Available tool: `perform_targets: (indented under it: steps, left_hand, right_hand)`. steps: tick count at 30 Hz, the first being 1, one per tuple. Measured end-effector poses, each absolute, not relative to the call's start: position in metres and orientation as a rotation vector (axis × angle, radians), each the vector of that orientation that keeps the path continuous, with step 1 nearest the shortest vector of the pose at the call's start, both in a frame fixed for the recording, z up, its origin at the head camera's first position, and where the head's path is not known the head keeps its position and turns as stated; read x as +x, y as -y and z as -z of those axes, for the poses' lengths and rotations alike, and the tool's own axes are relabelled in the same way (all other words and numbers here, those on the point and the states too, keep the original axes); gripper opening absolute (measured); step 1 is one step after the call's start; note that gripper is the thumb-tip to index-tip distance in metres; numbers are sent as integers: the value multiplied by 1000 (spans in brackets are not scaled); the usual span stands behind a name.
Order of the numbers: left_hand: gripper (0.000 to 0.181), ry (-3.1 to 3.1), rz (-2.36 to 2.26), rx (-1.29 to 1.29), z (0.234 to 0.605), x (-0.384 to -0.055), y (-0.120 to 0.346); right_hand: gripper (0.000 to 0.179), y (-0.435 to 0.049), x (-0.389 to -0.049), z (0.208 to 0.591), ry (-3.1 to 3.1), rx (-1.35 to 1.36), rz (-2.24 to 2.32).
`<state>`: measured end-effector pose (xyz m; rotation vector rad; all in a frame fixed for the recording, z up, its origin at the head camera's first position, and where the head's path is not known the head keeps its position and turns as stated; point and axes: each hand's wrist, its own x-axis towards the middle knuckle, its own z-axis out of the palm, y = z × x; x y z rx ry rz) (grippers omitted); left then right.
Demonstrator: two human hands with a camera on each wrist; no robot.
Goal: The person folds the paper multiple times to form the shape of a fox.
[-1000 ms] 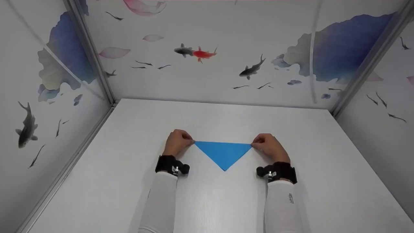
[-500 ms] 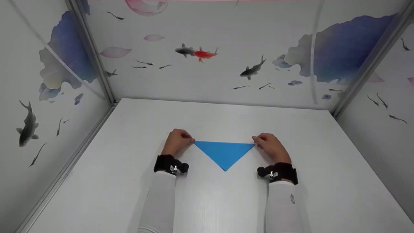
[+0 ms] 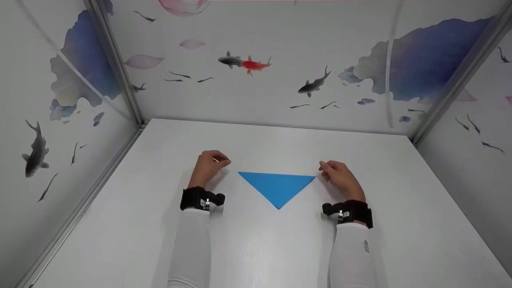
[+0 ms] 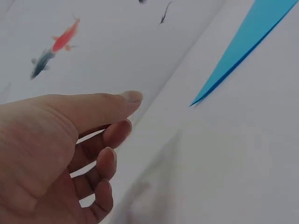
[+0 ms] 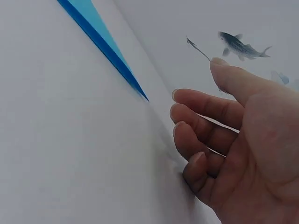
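A blue sheet of paper folded into a triangle [image 3: 277,188] lies on the white table, its long edge at the back and one point toward the person. Beyond its left corner is my left hand [image 3: 208,166], apart from the paper, with loosely bent fingers and nothing in them. My right hand [image 3: 339,178] is just off the right corner, thumb and fingers parted and holding nothing. In the left wrist view the paper's corner [image 4: 210,91] tapers to a tip beyond the thumb. The right wrist view shows the other corner [image 5: 126,74], its folded layers slightly apart along the edge.
The white table [image 3: 256,248] is bounded by a back wall [image 3: 264,96] and side walls painted with fish and petals. Metal posts [image 3: 116,60] stand at the back corners. Black wrist straps with small cameras [image 3: 216,199] sit on both wrists.
Both hands have let go of the paper's corners, the right first. The left hand has moved left and back, the right hand slightly right. The blue triangle stays almost where it was.
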<state>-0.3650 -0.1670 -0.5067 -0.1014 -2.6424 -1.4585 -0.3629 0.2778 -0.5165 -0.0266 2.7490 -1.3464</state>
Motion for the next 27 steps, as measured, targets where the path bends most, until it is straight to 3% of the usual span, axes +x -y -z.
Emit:
perform_targets:
  steps: [8, 11, 14, 17, 19, 27]
  left_hand:
    - [15, 2300, 1323, -426, 431, -345, 167]
    - [14, 2230, 1164, -605, 406, -328, 148]
    - [12, 2227, 987, -792, 392, -312, 126]
    - [13, 2308, 796, -943, 393, -305, 103]
    - [16, 2407, 646, -1020, 400, -305, 89]
    - [34, 2831, 284, -1130, 433, -308, 47]
  right_hand:
    - [48, -284, -349, 454, -3135, -117, 1473]
    - [34, -271, -335, 419, -3392, -366, 1327]
    - [19, -251, -327, 399, -3591, -806, 940]
    - [17, -234, -323, 401, -3579, -1224, 484]
    - [22, -224, -320, 410, -3490, -1364, 240]
    - [37, -192, -316, 442, -3196, -1480, -205]
